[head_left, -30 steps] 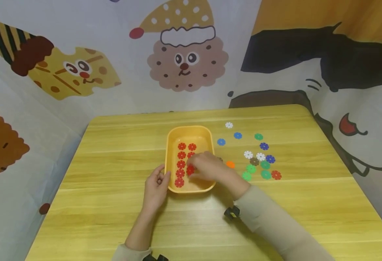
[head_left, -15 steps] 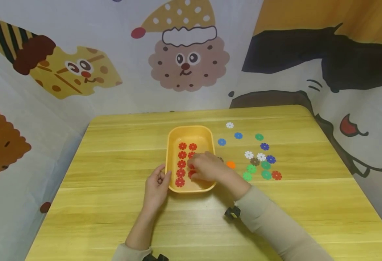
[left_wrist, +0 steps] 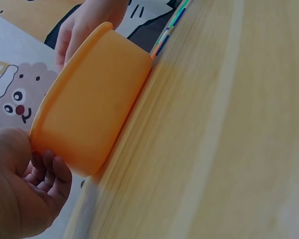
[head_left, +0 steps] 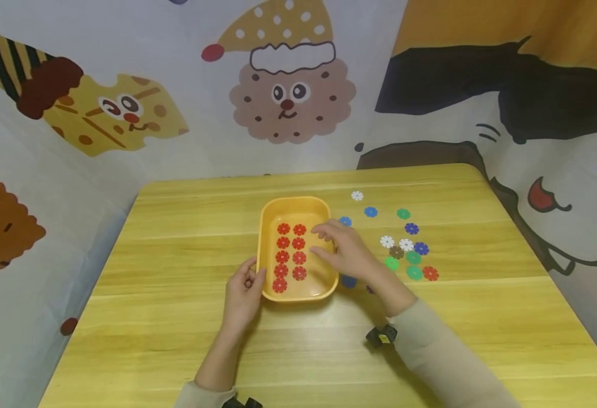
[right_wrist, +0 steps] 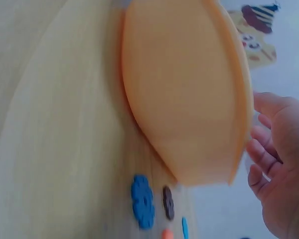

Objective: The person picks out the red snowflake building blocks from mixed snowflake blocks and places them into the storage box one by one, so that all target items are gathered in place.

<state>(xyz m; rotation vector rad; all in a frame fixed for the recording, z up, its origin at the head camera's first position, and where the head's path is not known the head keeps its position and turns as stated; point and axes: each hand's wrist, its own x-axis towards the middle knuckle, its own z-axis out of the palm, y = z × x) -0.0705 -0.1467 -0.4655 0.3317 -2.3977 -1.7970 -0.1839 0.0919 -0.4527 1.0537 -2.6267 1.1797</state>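
A yellow plastic tray sits on the table. Inside it, red snowflake discs form two columns, the left one longer. My left hand grips the tray's left side near the front corner; in the left wrist view its thumb is at the rim and curled fingers lie against the outer wall. Over the tray's right rim hovers my right hand, thumb and fingers spread apart with nothing between them. In the right wrist view that hand is beside the tray wall.
Loose discs in several colours lie right of the tray: white, green, brown, dark blue and one red. A blue disc is partly hidden near my right wrist. A cartoon-print wall covering stands behind the table.
My right hand has let go of a red disc at the bottom of the right column, then lifted and moved right toward the rim. The left hand stays on the tray.
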